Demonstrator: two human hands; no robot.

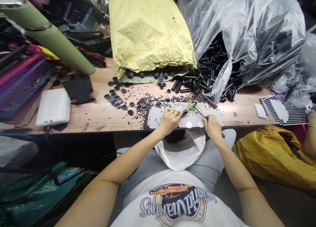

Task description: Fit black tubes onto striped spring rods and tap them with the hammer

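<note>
My left hand [170, 121] is closed around a short black tube [184, 112], whose end sticks out to the right past the fingers. In my right hand [212, 127] is the handle of a small hammer [192, 105] with a yellow-green head and a metal shank. The hammer's head is just up and to the right of the tube; whether they touch I cannot tell. Both hands are over a pale work plate [155, 115] at the table's front edge. Many tiny black rings [145, 103] lie scattered on and around the plate.
Black discs [118, 100] lie left of the plate. Behind stand a yellow sack [150, 29] with studded tubes at its mouth and a clear plastic bag [266, 32] spilling black tubes [214, 65]. A white box [53, 106] sits left. An open white bag [181, 157] hangs at my lap.
</note>
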